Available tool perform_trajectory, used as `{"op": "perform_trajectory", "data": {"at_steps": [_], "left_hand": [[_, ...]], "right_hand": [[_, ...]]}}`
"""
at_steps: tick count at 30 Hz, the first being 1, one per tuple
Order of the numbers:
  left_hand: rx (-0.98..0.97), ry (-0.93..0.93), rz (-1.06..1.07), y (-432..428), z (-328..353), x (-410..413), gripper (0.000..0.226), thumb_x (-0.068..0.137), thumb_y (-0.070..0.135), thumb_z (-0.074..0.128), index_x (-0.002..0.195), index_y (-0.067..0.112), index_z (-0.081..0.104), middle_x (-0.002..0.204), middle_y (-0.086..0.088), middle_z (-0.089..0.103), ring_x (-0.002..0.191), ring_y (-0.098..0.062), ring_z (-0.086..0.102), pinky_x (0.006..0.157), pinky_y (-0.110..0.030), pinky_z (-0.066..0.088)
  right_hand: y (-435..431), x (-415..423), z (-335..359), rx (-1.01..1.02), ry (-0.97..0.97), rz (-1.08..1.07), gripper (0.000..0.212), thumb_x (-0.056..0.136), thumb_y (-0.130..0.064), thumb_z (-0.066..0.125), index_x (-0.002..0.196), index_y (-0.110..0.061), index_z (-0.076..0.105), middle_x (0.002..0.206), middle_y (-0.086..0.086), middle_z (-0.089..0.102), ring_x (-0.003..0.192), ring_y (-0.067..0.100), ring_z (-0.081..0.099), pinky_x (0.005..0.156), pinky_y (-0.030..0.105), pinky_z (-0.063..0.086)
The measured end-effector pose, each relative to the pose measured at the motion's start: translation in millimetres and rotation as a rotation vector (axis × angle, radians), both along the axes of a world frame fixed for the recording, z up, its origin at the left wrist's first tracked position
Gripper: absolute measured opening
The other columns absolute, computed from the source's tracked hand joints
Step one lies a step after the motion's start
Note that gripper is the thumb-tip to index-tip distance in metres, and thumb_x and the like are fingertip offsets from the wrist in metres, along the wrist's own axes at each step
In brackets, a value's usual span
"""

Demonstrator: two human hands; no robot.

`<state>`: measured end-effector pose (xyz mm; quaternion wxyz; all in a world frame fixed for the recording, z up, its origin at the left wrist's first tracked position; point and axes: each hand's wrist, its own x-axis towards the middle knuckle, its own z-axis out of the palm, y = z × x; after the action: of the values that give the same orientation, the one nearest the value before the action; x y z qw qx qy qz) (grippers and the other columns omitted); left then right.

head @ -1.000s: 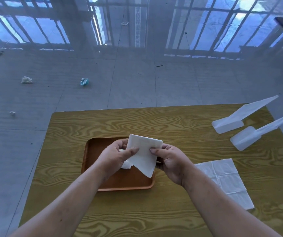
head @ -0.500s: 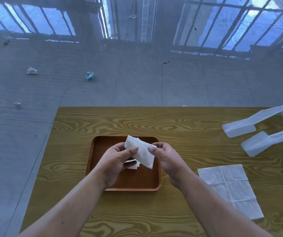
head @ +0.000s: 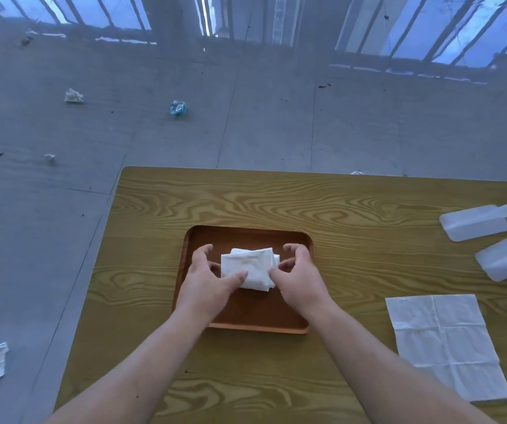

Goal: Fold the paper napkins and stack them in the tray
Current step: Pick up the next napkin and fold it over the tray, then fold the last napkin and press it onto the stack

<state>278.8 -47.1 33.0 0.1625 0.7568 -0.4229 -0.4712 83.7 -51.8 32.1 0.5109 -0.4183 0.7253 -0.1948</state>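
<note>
Folded napkin (head: 247,267) lowered into tray (head: 247,235); left hand (head: 207,278), right hand (head: 299,276) pinch its sides, thumbs on top.

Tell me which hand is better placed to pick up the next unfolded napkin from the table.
The right hand, probably. The unfolded napkin lies on the table to the right of the tray, on that hand's side. The left hand would have to cross over the tray and the folded napkins.
</note>
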Motion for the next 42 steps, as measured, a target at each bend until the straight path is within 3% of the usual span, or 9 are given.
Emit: {"op": "perform_trajectory", "data": {"at_steps": [2,4,8,11,17,22,32,38,42], "left_hand": [[-0.048,-0.317,-0.243,8.4,-3.7,2.1,0.098,0.079,0.060,0.077,0.158,0.029,0.029,0.149,0.001,0.049,0.138,-0.024,0.046,0.112,-0.044,0.044],[-0.167,-0.448,-0.466,15.0,-6.0,0.3,0.080,0.085,0.057,0.071,0.152,0.027,0.041,0.149,0.002,0.048,0.135,-0.025,0.044,0.110,-0.040,0.043],[-0.258,-0.415,-0.676,16.5,-3.6,-22.3,0.025,0.093,0.045,0.065,0.112,0.029,0.068,0.112,0.013,0.069,0.105,-0.017,0.064,0.080,-0.030,0.051],[-0.269,-0.373,-0.817,14.5,0.9,-55.6,0.016,0.095,0.045,0.060,0.096,0.031,0.068,0.097,0.015,0.070,0.091,-0.010,0.064,0.069,-0.028,0.050],[-0.366,-0.327,-1.130,22.2,-2.4,-147.1,0.029,0.099,0.046,0.055,0.117,0.025,0.066,0.120,0.007,0.065,0.118,-0.016,0.057,0.096,-0.030,0.048],[-0.412,-0.348,-1.347,40.8,-12.2,-221.1,0.042,0.099,0.047,0.052,0.135,0.026,0.059,0.143,0.005,0.056,0.134,-0.020,0.049,0.109,-0.037,0.045],[-0.395,-0.491,-1.376,42.9,-53.7,-270.3,0.064,0.098,0.053,0.058,0.155,0.028,0.043,0.163,0.007,0.042,0.149,-0.018,0.037,0.119,-0.038,0.038],[-0.456,-0.549,-1.382,31.4,-61.2,-285.9,0.027,0.102,0.046,0.054,0.123,0.032,0.064,0.132,0.009,0.057,0.126,-0.019,0.049,0.103,-0.034,0.042],[-0.406,-0.377,-1.274,24.4,-46.9,-287.8,0.013,0.096,0.037,0.062,0.106,0.032,0.069,0.127,0.011,0.063,0.128,-0.017,0.050,0.103,-0.032,0.040]], "right_hand": [[7.5,-4.4,-5.4,-0.063,0.278,0.136,0.062,0.090,-0.033,0.067,0.146,-0.021,0.044,0.130,0.000,0.058,0.123,0.025,0.054,0.104,0.042,0.048],[18.4,-10.5,-8.6,-0.090,0.391,0.246,0.061,0.091,-0.036,0.064,0.148,-0.021,0.044,0.141,0.002,0.053,0.131,0.028,0.046,0.109,0.041,0.043],[47.7,-47.7,-15.0,-0.114,0.538,0.306,0.053,0.090,-0.032,0.061,0.141,-0.021,0.053,0.137,0.001,0.058,0.127,0.026,0.049,0.108,0.038,0.042],[74.7,-93.2,-17.5,-0.096,0.629,0.179,0.057,0.089,-0.031,0.064,0.142,-0.016,0.051,0.137,0.006,0.058,0.128,0.029,0.049,0.109,0.042,0.041],[126.5,-183.4,-26.1,0.239,0.671,-0.022,0.083,0.093,-0.039,0.053,0.160,-0.015,0.010,0.169,0.017,0.018,0.154,0.038,0.019,0.123,0.050,0.027],[168.4,-202.5,-35.3,0.012,0.608,0.341,0.067,0.097,-0.026,0.047,0.160,-0.016,0.027,0.170,0.005,0.028,0.160,0.023,0.015,0.129,0.038,0.013],[192.6,-288.9,-43.4,-0.055,0.696,0.151,0.053,0.092,-0.033,0.063,0.142,-0.020,0.053,0.148,0.000,0.052,0.138,0.027,0.045,0.110,0.041,0.043],[191.6,-304.5,-55.4,-0.111,0.784,0.226,0.015,0.096,-0.027,0.058,0.098,-0.016,0.068,0.112,0.002,0.058,0.111,0.028,0.054,0.090,0.039,0.049],[184.3,-307.5,-42.0,-0.194,0.576,0.126,0.007,0.086,-0.027,0.061,0.088,-0.022,0.064,0.104,-0.007,0.062,0.112,0.020,0.054,0.095,0.035,0.048]]}}
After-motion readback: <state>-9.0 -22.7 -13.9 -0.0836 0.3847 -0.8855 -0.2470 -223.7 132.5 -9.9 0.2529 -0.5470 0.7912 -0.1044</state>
